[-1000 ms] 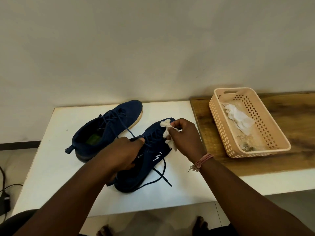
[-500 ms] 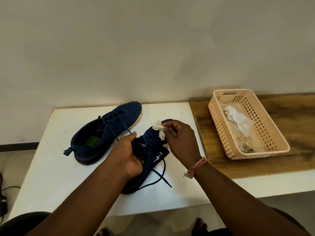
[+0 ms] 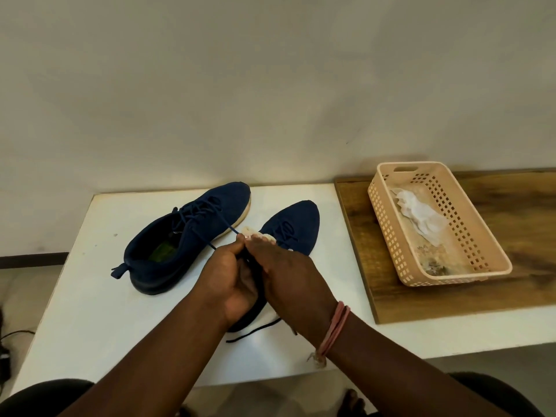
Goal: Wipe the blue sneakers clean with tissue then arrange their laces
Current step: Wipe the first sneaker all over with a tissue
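Two blue sneakers lie on the white table (image 3: 90, 296). The left sneaker (image 3: 186, 236) rests untouched with its laces loose. My left hand (image 3: 228, 278) grips the heel end of the right sneaker (image 3: 294, 227), whose toe points away from me. My right hand (image 3: 288, 275) holds a crumpled white tissue (image 3: 255, 234) against the sneaker's tongue and inner side. Both hands cover the middle and rear of that shoe. A black lace end (image 3: 252, 332) trails on the table near my wrist.
A peach plastic basket (image 3: 388, 230) stands on a wooden board (image 3: 511, 206) at the right, with used white tissue (image 3: 421, 218) inside. A wall runs close behind the table. Cables lie on the floor at the far left.
My right hand with the tissue has slid from the shoe's toe side back toward the tongue and my left hand. The right sneaker's toe is now uncovered.
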